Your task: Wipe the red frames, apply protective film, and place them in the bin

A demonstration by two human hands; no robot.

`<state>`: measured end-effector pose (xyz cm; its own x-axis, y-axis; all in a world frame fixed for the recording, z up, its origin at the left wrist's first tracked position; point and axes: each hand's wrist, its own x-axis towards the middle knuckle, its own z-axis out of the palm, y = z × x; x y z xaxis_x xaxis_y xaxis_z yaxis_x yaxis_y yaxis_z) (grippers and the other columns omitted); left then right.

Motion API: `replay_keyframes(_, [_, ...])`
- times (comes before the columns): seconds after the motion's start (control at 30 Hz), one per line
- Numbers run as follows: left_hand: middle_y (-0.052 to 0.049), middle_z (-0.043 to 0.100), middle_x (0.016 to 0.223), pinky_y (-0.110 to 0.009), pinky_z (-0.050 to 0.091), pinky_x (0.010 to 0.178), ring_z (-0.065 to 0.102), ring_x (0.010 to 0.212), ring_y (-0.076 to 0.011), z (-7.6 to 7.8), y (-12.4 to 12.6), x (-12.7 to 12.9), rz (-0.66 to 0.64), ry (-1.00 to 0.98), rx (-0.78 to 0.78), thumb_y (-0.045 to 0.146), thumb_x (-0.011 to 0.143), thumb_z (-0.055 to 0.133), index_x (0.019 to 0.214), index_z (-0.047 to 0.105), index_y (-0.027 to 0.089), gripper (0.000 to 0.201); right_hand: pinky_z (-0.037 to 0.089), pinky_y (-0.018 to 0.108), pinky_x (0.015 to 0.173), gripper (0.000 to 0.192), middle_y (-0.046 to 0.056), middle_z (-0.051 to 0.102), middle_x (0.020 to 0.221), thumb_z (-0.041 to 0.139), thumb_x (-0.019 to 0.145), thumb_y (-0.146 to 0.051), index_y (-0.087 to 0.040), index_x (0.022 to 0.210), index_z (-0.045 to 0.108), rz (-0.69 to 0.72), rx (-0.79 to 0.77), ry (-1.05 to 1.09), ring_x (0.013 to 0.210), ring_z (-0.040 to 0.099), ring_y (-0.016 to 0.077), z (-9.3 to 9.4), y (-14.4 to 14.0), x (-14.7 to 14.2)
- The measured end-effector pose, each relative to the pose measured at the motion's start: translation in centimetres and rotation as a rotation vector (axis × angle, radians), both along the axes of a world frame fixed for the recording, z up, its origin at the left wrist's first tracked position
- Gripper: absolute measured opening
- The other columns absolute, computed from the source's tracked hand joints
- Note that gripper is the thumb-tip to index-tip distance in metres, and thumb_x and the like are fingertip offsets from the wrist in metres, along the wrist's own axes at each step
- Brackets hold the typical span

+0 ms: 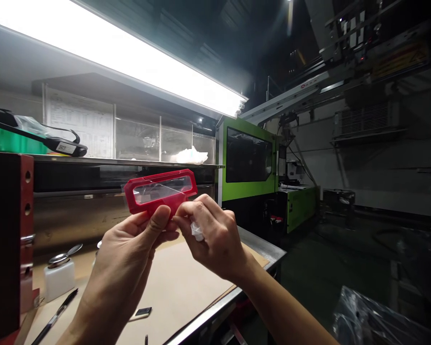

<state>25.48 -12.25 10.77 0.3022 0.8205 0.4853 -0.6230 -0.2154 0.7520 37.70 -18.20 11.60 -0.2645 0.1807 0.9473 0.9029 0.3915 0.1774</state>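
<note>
Red frame part with a clear window is held up at chest height over the bench, in front of the shelf. It is pinched at its lower edge by the left hand, thumb on the front face. The right hand is closed on a small white wad, pressed at the part's lower right corner; wiping judged under way, since the window already looks clear and only that corner seems left. A white dispenser bottle, a pen and a small dark chip are seen on the bench, well apart from the hands. A green moulding machine stands behind. Nothing is in the way.
</note>
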Motion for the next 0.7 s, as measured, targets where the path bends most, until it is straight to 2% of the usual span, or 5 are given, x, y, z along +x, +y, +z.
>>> replay_keyframes(0.27, [-0.004,0.07,0.071,-0.018,0.054,0.069,0.062,0.068,-0.0132,0.3,-0.1,-0.1,-0.022,0.009,0.035,0.04,0.059,0.082,0.078,0.073,0.015,0.033,0.038,0.022,0.047,0.015,0.003,0.06,0.078,0.048,0.09,-0.024,-0.016,0.09,0.061,0.003,-0.042,-0.02,0.061,0.053,0.0095,0.3,-0.1,-0.2])
replay_keyframes(0.37, [-0.004,0.069,0.069,-0.017,0.054,0.063,0.061,0.064,-0.0123,0.4,0.1,-0.2,0.019,-0.003,0.015,0.038,0.056,0.084,0.078,0.074,0.015,0.034,0.042,0.022,0.053,0.014,0.002,0.061,0.079,0.05,0.09,-0.025,-0.018,0.089,0.062,0.096,-0.06,0.03,0.065,0.055,0.0097,0.5,-0.3,-0.2])
replay_keyframes(0.5, [-0.001,0.067,0.06,-0.01,0.05,0.055,0.058,0.056,-0.0079,1.0,0.1,-0.6,-0.013,-0.033,0.001,0.033,0.056,0.085,0.074,0.073,0.017,0.026,0.046,0.024,0.061,0.01,0.0,0.061,0.075,0.057,0.086,-0.026,-0.02,0.082,0.064,0.296,-0.046,0.227,0.065,0.054,0.0098,1.5,-0.9,0.0])
replay_keyframes(0.6, [0.0,0.067,0.058,-0.008,0.049,0.053,0.058,0.054,-0.0068,1.6,0.2,-1.0,-0.051,-0.048,0.004,0.032,0.055,0.086,0.071,0.072,0.017,0.025,0.04,0.023,0.052,0.013,-0.002,0.057,0.068,0.061,0.083,-0.032,-0.02,0.081,0.066,0.368,-0.068,0.484,0.057,0.047,0.0083,2.7,-1.0,0.6])
replay_keyframes(0.7, [0.0,0.067,0.058,-0.008,0.05,0.052,0.058,0.053,-0.0071,2.0,0.1,-1.2,-0.054,-0.05,0.0,0.033,0.054,0.086,0.073,0.072,0.016,0.03,0.027,0.023,0.041,0.024,-0.004,0.049,0.06,0.064,0.079,-0.042,-0.02,0.086,0.067,0.527,-0.209,0.67,0.046,0.033,0.005,3.9,-0.5,1.2])
